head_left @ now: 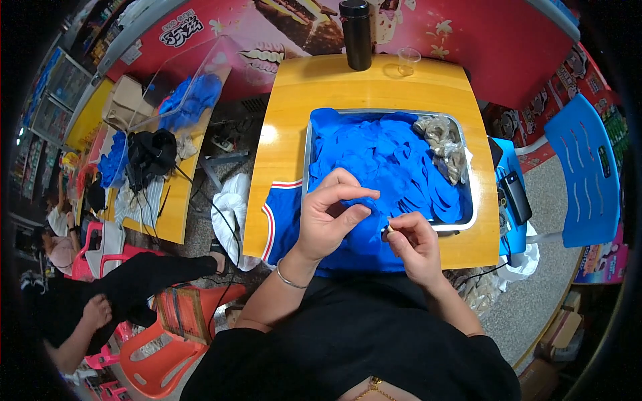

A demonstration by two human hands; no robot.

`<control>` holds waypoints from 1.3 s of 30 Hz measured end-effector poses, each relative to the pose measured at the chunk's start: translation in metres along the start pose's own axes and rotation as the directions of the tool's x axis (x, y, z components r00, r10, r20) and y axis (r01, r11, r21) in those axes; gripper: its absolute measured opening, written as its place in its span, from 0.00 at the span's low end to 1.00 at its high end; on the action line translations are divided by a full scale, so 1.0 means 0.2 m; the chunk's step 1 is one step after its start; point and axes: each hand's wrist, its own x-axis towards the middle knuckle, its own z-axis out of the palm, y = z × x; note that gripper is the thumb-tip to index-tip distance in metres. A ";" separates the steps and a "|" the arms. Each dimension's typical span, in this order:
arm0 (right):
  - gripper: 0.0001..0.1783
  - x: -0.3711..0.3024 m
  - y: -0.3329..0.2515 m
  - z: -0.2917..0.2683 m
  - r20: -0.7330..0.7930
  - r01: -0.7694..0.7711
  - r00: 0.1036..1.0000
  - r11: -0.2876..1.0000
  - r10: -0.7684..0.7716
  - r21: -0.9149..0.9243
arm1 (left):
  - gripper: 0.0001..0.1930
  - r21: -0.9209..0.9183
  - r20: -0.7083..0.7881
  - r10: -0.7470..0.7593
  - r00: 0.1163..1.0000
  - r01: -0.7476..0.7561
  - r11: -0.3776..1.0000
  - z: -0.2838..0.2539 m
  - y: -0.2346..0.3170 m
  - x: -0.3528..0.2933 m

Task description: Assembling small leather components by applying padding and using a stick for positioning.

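Note:
In front of me, above the near edge of the table, my left hand (pixel 331 217) pinches a small blue fabric piece (pixel 366 227) between thumb and fingers. My right hand (pixel 418 250) is closed beside it, thumb against forefinger on a small pale object (pixel 389 228) too small to name. Just beyond both hands stands a metal tray (pixel 469 167) heaped with thin blue pieces (pixel 381 160). A clear plastic bag (pixel 441 144) with brownish contents lies on the heap at the right. Under my left hand, a blue garment (pixel 284 214) with red and white trim covers the table's near left part.
A black bottle (pixel 356 37) and a clear plastic cup (pixel 408 61) stand at the yellow table's far edge (pixel 301 80). To the right are a blue chair (pixel 588 174) and a dark phone (pixel 516 197). A seated person (pixel 100 301) and a cluttered second table (pixel 177 207) are at left.

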 end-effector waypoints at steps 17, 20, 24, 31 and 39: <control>0.07 -0.01 0.03 0.08 -0.032 -0.038 0.999 0.990 0.043 0.133 | 0.04 -0.139 -0.011 -0.055 0.998 0.053 0.989 -0.04 -0.04 -0.06; 0.06 -0.01 0.04 0.10 -0.119 0.098 0.988 0.995 -0.098 -0.003 | 0.05 -0.091 -0.011 -0.027 1.000 0.026 0.996 -0.02 -0.03 -0.05; 0.06 -0.01 0.05 0.10 -0.151 0.116 0.982 0.993 -0.116 -0.008 | 0.06 -0.008 -0.026 -0.030 0.999 0.030 1.000 -0.03 -0.05 -0.07; 0.07 -0.02 0.06 0.05 -0.003 -0.151 0.987 0.948 0.158 0.281 | 0.05 0.080 0.033 -0.113 0.993 0.110 0.991 -0.06 -0.01 -0.04; 0.08 -0.03 0.09 0.03 -0.091 0.067 0.993 0.997 -0.069 -0.026 | 0.10 0.098 0.140 -0.079 0.987 0.066 0.993 -0.07 0.04 -0.01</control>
